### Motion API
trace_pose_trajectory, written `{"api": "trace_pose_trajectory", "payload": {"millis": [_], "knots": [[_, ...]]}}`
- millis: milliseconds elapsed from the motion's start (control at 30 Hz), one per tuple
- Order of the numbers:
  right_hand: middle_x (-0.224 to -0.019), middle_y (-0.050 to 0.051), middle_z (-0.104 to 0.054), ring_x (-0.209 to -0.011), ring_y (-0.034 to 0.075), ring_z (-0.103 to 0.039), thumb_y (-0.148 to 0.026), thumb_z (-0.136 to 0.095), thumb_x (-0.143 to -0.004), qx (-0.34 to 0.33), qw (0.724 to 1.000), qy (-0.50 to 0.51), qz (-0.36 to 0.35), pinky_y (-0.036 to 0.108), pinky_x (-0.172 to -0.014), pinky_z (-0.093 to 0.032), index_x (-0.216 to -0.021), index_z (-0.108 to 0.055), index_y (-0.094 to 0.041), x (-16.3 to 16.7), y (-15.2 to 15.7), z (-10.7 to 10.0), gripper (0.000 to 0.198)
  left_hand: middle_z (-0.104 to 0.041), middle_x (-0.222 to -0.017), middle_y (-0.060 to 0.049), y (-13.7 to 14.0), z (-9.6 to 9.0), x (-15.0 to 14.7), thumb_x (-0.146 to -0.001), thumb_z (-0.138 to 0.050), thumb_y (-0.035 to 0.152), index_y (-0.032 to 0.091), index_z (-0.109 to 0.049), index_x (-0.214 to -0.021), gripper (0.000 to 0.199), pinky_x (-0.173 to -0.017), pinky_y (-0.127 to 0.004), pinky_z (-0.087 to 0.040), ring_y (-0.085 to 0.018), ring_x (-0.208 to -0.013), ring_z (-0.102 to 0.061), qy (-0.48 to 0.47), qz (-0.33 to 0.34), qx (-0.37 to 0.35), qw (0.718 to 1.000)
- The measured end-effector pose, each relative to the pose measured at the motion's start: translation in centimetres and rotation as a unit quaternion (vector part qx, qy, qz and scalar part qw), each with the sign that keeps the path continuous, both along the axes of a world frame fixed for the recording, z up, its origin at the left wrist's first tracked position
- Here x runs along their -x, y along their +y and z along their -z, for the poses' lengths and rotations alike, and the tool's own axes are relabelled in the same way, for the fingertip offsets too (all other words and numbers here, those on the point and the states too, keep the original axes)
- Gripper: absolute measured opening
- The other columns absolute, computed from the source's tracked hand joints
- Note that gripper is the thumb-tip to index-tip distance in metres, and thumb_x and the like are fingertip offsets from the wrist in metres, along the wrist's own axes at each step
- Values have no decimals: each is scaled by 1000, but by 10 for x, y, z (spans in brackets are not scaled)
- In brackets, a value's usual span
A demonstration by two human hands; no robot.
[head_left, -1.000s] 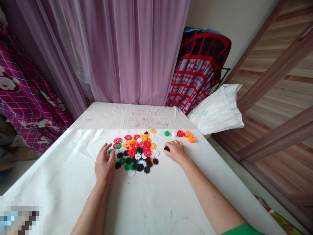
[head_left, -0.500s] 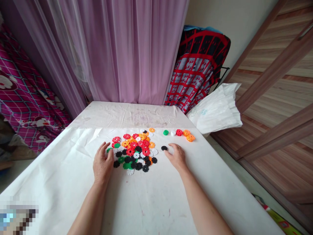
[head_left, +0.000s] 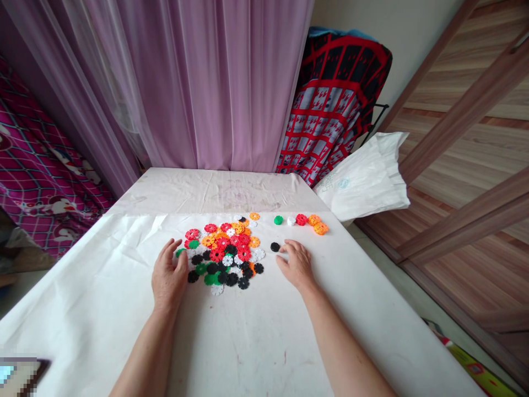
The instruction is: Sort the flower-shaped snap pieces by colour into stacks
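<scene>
A loose pile of notched plastic discs (head_left: pixel 223 255) in red, orange, black, white and green covers the middle of the table. My left hand (head_left: pixel 170 275) rests at the pile's left edge, fingers apart and holding nothing, close to a green disc (head_left: pixel 180 253). Right of the pile lies a separate black disc (head_left: pixel 275 247). Just beside it is my right hand (head_left: pixel 295 263), open with thumb and fingers parted and nothing between them. Farther back on the right, a green disc (head_left: pixel 278 220), a white disc (head_left: pixel 291 220), a red disc (head_left: pixel 301 219) and orange discs (head_left: pixel 320 227) form a row.
The discs lie on a white-covered table (head_left: pixel 243 342). A white bag (head_left: pixel 363 179) stands at its right edge. Behind hang purple curtains (head_left: pixel 215 82), and a red-and-black patterned cloth (head_left: pixel 326 105) is at the back right. A blurred device (head_left: pixel 20 377) sits at the lower left.
My right hand has drawn slightly away from the single black disc, which now lies free. The left hand stays by the pile. The whole view has shifted a little.
</scene>
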State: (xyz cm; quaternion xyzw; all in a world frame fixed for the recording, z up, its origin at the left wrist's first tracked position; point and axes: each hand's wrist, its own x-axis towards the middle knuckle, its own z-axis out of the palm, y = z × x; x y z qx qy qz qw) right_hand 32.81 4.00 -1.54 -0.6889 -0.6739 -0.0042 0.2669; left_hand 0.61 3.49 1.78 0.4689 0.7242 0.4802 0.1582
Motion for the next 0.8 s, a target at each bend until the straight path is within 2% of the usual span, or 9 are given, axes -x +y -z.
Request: {"api": "trace_pose_trajectory", "payload": {"millis": [133,233,333,433,533,667,800], "knots": [[-124,9,-65,-119,28,-55,-21,-64,-76,-6,1000,6,-1,43,-101,-37,-90,-65,-23,0,1,-2,14,-57,-143,-6,0,1,0,-86,-54,34,25,-67,-118,36,-113,-44,-40,-27,-134,-50,2,1,-1,1000],[-117,8,-68,-112,26,-59,-19,-62,-76,-42,998,31,-18,39,-97,-41,-84,-64,-23,3,-2,-6,10,-57,-143,-7,0,2,1,-86,-53,35,24,-67,-119,37,-113,-43,-39,-27,-134,-50,7,4,-4,1000],[-96,4,-70,-85,18,-64,-21,-60,-78,-52,994,67,-75,30,-80,-47,-82,-65,-23,13,-9,-13,7,-58,-143,-6,0,2,0,-86,-53,35,24,-67,-118,37,-113,-41,-39,-26,-134,-51,13,3,-5,1000],[-81,-1,-68,-72,15,-62,-26,-67,-76,-5,988,69,-139,25,-68,-46,-86,-67,-24,28,-18,-18,10,-58,-142,-6,0,2,0,-86,-52,35,24,-67,-118,36,-113,-41,-40,-26,-134,-51,15,0,-3,1000],[-85,-1,-69,-83,17,-65,-27,-72,-73,16,985,44,-166,26,-73,-47,-89,-69,-25,37,-24,-21,16,-57,-143,-6,-1,1,0,-86,-52,35,24,-66,-118,37,-113,-41,-40,-26,-134,-51,18,1,0,1000],[-87,0,-69,-87,19,-65,-24,-72,-73,18,986,28,-166,28,-77,-48,-86,-68,-25,38,-25,-18,14,-57,-143,-6,-1,1,0,-86,-52,34,24,-66,-118,37,-113,-42,-40,-26,-133,-51,19,4,3,1000],[-85,0,-68,-69,14,-61,-27,-67,-75,-14,986,97,-138,25,-66,-48,-90,-68,-23,29,-15,-11,16,-57,-143,-6,-1,-1,-1,-86,-52,34,24,-67,-118,36,-112,-42,-41,-26,-133,-51,17,0,8,1000]]}}
